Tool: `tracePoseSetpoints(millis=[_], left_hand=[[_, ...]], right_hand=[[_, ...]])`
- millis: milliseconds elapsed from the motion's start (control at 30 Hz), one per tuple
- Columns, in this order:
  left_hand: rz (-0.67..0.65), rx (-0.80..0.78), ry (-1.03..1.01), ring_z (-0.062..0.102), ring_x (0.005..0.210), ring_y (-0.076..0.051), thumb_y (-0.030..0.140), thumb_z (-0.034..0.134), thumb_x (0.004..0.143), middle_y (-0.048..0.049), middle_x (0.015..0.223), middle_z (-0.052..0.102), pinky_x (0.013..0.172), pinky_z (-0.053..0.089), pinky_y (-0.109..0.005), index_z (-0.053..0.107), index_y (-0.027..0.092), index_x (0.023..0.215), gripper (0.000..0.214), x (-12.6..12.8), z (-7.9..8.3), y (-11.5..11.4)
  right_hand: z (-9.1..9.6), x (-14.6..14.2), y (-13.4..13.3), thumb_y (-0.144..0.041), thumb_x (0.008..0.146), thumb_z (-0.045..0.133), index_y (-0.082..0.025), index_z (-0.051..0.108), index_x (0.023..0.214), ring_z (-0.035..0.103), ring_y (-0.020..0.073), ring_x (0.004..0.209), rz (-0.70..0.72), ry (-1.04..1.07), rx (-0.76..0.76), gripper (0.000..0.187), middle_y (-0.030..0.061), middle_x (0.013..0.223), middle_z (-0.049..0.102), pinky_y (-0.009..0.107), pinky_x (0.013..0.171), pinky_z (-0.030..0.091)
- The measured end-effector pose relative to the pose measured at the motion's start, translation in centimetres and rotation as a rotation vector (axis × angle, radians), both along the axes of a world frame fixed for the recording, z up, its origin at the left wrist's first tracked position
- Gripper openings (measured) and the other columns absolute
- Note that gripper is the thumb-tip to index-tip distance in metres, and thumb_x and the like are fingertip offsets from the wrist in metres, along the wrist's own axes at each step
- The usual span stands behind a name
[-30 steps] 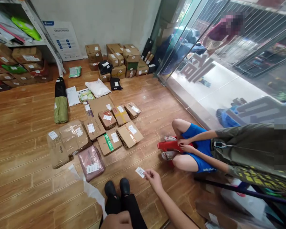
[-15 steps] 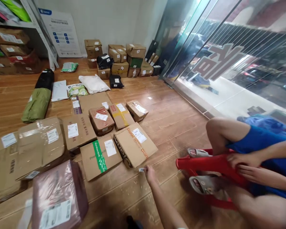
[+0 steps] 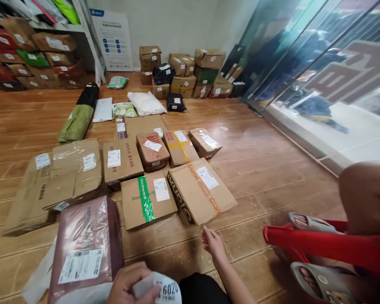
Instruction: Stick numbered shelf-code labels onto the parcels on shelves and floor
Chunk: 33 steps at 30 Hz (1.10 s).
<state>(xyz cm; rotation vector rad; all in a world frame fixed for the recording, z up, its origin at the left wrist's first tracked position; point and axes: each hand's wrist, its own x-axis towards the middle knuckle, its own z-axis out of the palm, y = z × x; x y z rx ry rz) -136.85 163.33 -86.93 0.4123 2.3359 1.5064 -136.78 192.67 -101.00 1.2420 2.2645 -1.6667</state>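
Note:
My left hand (image 3: 131, 283), at the bottom edge, is closed around a roll of white number labels (image 3: 168, 289); the outer label reads 6020. My right hand (image 3: 213, 244) reaches low over the floor, just in front of the near corner of a flat cardboard box (image 3: 205, 192) with orange tape and a white shipping label. Its fingers are curled together, and whatever they may hold is hidden. Left of that box lies another carton (image 3: 134, 202) with green tape. A purple plastic-wrapped box (image 3: 87, 236) stands close to my left hand.
More cartons (image 3: 72, 166) lie in rows on the wooden floor, with soft parcels (image 3: 147, 103) behind them. Shelves (image 3: 85, 31) and stacked boxes line the wall. At right, a person's leg (image 3: 365, 198) and sandalled feet are beside a red stool (image 3: 316, 240).
The view has swung right and down, bringing my left hand and the label roll into sight. The small label seen in my right hand no longer shows.

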Motion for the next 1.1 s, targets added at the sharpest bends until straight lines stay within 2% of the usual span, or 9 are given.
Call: tracePoseSetpoints(millis=[100,167,333,467,633,700,867,1000,1100], left_hand=[[0.079,0.018,-0.041,0.053,0.056,-0.012,0.038,0.061,0.080,-0.0006,0.057,0.054,0.054,0.041,-0.019,0.067,0.017,0.062,0.028,-0.4,-0.4,0.7],[0.142,0.117,-0.105,0.050,0.058,-0.012,0.041,0.060,0.081,-0.0003,0.060,0.051,0.054,0.040,-0.020,0.066,0.016,0.060,0.034,-0.6,-1.0,0.9],[0.380,0.297,-0.345,0.056,0.065,-0.015,0.049,0.068,0.071,-0.0019,0.070,0.062,0.058,0.044,-0.021,0.069,0.015,0.073,0.034,-1.1,-2.7,-0.6],[0.417,0.223,-0.418,0.060,0.067,-0.017,0.049,0.065,0.073,-0.0019,0.070,0.069,0.063,0.046,-0.023,0.068,0.015,0.075,0.034,-1.4,-3.6,-2.1],[0.494,-0.097,-0.306,0.053,0.054,-0.014,0.052,0.053,0.079,0.0041,0.053,0.056,0.053,0.037,-0.022,0.051,0.019,0.064,0.036,-1.9,-4.6,-3.2],[0.399,-0.259,-0.302,0.058,0.060,-0.017,0.045,0.056,0.077,0.0026,0.060,0.061,0.056,0.038,-0.023,0.052,0.019,0.072,0.027,-1.8,-4.8,-3.7],[-0.124,-0.635,-0.221,0.067,0.078,-0.023,0.021,0.052,0.074,-0.0046,0.077,0.072,0.060,0.037,-0.025,0.064,0.021,0.078,0.012,0.2,-4.1,-4.5],[-0.203,-0.689,-0.170,0.069,0.080,-0.026,0.023,0.050,0.079,-0.0065,0.083,0.074,0.062,0.041,-0.028,0.065,0.024,0.086,0.016,1.3,-2.7,-4.1],[-0.205,-0.712,-0.215,0.069,0.080,-0.026,0.025,0.050,0.082,-0.0072,0.083,0.074,0.062,0.042,-0.028,0.064,0.024,0.090,0.016,1.2,-1.8,-3.8]], right_hand=[[6.9,1.6,-4.7,-0.055,0.076,0.059,-0.020,0.065,0.099,0.064,0.0244,0.091,0.413,0.276,-0.425,0.043,0.0115,0.098,0.069,0.032,0.072,0.051],[10.3,1.5,-8.1,-0.046,0.074,0.068,-0.024,0.065,0.103,0.064,0.0216,0.086,0.588,0.280,-0.640,0.037,0.0065,0.094,0.069,0.031,0.073,0.050],[12.2,-1.1,-13.1,-0.042,0.059,0.081,-0.016,0.063,0.071,0.051,0.0080,0.048,0.532,0.172,-0.709,0.034,-0.0028,0.056,0.060,0.020,0.051,0.042],[10.0,-2.1,-14.4,-0.042,0.057,0.082,-0.015,0.064,0.077,0.059,0.0106,0.055,0.485,0.191,-0.659,0.038,0.0007,0.064,0.066,0.022,0.057,0.046],[5.5,-3.5,-17.2,-0.044,0.064,0.075,-0.014,0.069,0.072,0.059,0.0135,0.057,0.473,0.304,-0.346,0.031,0.0036,0.065,0.068,0.024,0.056,0.047],[3.0,-4.5,-17.9,-0.045,0.064,0.072,-0.016,0.070,0.071,0.061,0.0161,0.063,0.453,0.333,-0.241,0.031,0.0049,0.069,0.069,0.026,0.060,0.049],[-5.2,-5.1,-17.1,-0.052,0.059,0.068,-0.016,0.063,0.059,0.059,0.0202,0.061,0.261,0.284,-0.039,0.036,0.0071,0.063,0.066,0.032,0.061,0.049],[-11.2,-4.6,-17.1,-0.060,0.060,0.061,-0.017,0.058,0.063,0.059,0.0222,0.061,0.074,0.242,0.052,0.043,0.0084,0.062,0.064,0.035,0.062,0.048],[-13.7,-4.7,-17.9,-0.065,0.065,0.052,-0.016,0.057,0.076,0.060,0.0239,0.076,-0.053,0.257,0.100,0.050,0.0118,0.079,0.067,0.037,0.075,0.048]])
